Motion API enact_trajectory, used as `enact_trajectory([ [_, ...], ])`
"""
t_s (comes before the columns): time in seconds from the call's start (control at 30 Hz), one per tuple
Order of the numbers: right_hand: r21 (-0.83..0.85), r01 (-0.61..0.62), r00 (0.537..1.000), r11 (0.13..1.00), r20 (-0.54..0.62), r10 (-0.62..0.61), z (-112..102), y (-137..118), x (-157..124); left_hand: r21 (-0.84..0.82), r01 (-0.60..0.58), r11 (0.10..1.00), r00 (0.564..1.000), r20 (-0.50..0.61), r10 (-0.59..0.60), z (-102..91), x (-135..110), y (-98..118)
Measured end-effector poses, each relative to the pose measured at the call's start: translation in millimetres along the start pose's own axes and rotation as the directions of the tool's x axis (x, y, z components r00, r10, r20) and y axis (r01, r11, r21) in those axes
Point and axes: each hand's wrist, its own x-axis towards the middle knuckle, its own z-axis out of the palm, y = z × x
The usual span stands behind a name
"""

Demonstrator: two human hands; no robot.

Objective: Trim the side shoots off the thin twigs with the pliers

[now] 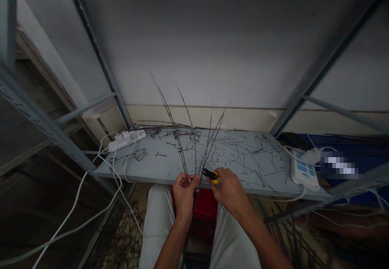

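Observation:
My left hand (184,191) is closed around several long thin dark twigs (180,143), which fan upward above the shelf. In my right hand (228,188) is a pair of pliers (210,174) with yellow-and-black handles. The dark jaws point left and lie close beside the twigs, near my left fingertips. Whether the jaws touch a twig, I cannot tell. Short cut pieces (243,161) are scattered over the grey shelf (152,168) in front of both hands.
A white power strip (127,139) with plugs lies at the shelf's left end, another power strip (304,172) at the right. White cables (79,186) hang at the left. Metal uprights (100,54) frame the shelf. More dark twigs (121,236) lie on the floor.

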Motion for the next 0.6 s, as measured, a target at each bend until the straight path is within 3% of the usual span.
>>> enact_trajectory([
  [0.17, -0.161, 0.029, 0.999, 0.987, 0.038, -0.023, 10, 7, 8, 0.004, 0.024, 1.0, 0.999, 0.024, -0.024, -0.9, -5, 4],
  [0.47, -0.261, 0.184, 0.983, 0.948, 0.021, -0.185, 8, 10, 10, -0.029, 0.053, 0.998, 0.998, 0.032, -0.052, -7.2, -6, 14],
  [0.6, -0.282, 0.205, 0.979, 0.937, 0.044, -0.201, 6, 10, 12, -0.018, 0.042, 0.999, 0.998, 0.042, -0.041, -9.7, -6, 16],
])
